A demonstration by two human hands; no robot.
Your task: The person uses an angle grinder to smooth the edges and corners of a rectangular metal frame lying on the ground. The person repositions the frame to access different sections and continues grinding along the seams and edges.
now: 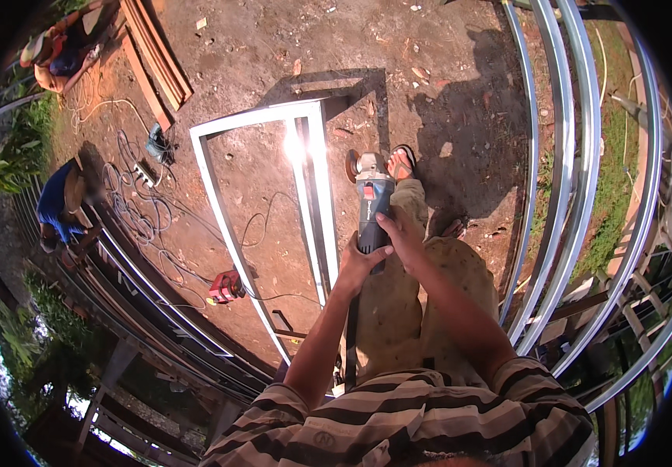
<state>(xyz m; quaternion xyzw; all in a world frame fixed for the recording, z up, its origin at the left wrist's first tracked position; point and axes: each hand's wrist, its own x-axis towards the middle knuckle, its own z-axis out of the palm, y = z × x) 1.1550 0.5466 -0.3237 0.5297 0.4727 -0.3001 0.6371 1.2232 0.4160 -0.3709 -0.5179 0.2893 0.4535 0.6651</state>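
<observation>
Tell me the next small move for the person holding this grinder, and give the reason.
I would first draw the sandalled foot back a little. The left hand and right hand grip the angle grinder, and in this view its head appears right beside that foot, which no closed shoe covers. The height between them is unclear, so more room seems safer.

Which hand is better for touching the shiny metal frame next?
Probably the left hand: it's nearer the metal frame. The right hand is farther away. Both hold the angle grinder, so the left would need to let go first.
</observation>
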